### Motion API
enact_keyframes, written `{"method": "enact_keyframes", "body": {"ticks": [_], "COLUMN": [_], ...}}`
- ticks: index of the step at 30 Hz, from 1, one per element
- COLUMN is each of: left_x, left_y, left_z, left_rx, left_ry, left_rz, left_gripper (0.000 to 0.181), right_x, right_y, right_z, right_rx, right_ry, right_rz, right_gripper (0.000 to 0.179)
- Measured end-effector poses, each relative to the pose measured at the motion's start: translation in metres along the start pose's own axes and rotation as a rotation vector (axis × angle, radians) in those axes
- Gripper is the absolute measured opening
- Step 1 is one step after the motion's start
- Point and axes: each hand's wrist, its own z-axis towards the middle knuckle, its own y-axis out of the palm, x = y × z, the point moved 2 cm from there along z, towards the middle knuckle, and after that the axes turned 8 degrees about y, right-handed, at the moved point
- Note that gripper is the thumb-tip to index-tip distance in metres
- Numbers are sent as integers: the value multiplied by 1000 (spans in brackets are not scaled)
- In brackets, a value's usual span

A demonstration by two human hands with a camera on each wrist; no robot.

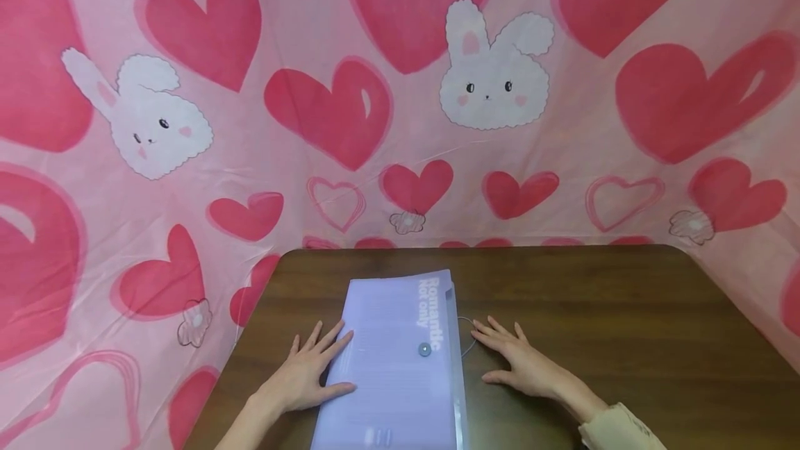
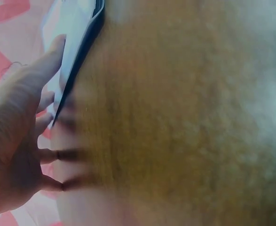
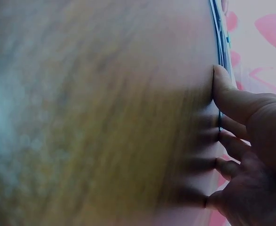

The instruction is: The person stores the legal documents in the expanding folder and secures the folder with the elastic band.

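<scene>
A pale purple plastic document folder lies flat on the wooden table, with white lettering and a round grey button near its right side. A thin elastic cord loops out past that side. My left hand rests at the folder's left edge, its fingers spread, with the thumb and index finger over the cover. To the right, my right hand touches the tabletop with spread fingers, its fingertips close to the cord. Both wrist views show the folder edge-on beside the fingers.
The brown wooden table has rounded far corners. Behind it and along the left hangs a pink cloth printed with red hearts and white rabbits. A pale sleeve covers my right forearm.
</scene>
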Motion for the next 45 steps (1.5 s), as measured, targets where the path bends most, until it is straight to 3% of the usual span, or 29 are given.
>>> {"method": "enact_keyframes", "body": {"ticks": [11,14,22,26,28,31,35,42,45], "left_x": [-7,-7,-8,-7,-6,-6,-5,-6,-6], "left_y": [-6,-6,-6,-5,-4,-5,-5,-5,-4], "left_z": [-4,-4,-4,-3,-3,-2,-2,-2,-2], "left_rx": [28,29,32,24,20,19,21,11,12], "left_ry": [-40,-26,-16,-20,-23,-33,-39,-47,-49], "left_rz": [-33,-37,-29,-48,-58,-69,-73,-75,-77], "left_gripper": [98,98,98,98,98,98,98,99,98], "right_x": [-1,-1,-8,-4,9,37,62,59,55], "right_y": [-3,-3,-8,0,10,25,36,33,34], "right_z": [5,4,15,28,37,52,64,70,74], "right_rx": [4,34,246,341,397,448,442,298,293], "right_ry": [16,14,-122,-137,-129,-67,72,311,354], "right_rz": [-25,-74,-434,-520,-542,-527,-472,-398,-402], "right_gripper": [80,71,17,18,25,33,32,25,23]}}
